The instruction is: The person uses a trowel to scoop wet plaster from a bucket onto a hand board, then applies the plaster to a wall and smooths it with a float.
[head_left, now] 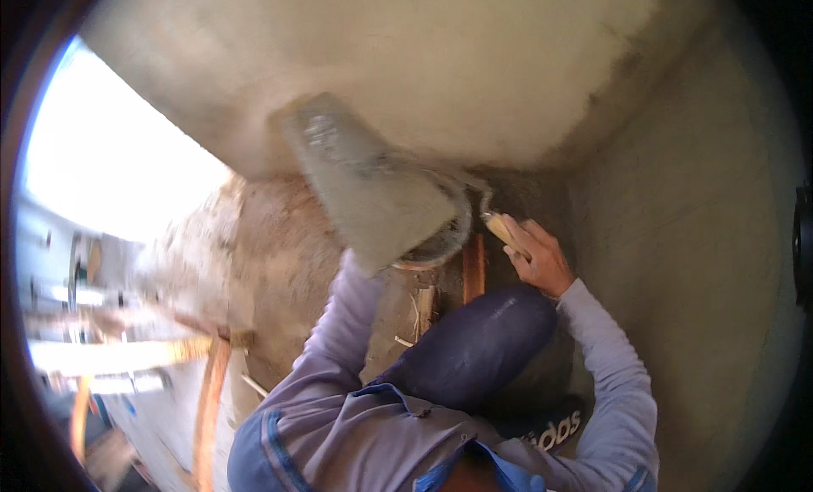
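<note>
Flat grey rectangular board, motion-blurred, 11 o'clock from view centre, partly covering round grey-rimmed bucket. Pale lilac left sleeve runs up to board; left hand hidden, can't tell finger state. Right hand, board's 4 o'clock, fingers wrapped round metal-necked trowel with light wooden handle. Dark-trousered knee, 5 o'clock. Beige plastered wall, 12 o'clock.

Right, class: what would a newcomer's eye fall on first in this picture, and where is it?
Probably the large grey board, slightly blurred, just left of centre and partly hiding a round bucket. The glaring white patch at the upper left also pulls the eye. Then, right of centre, comes the right grip, closed around a wooden-handled tool.
</note>
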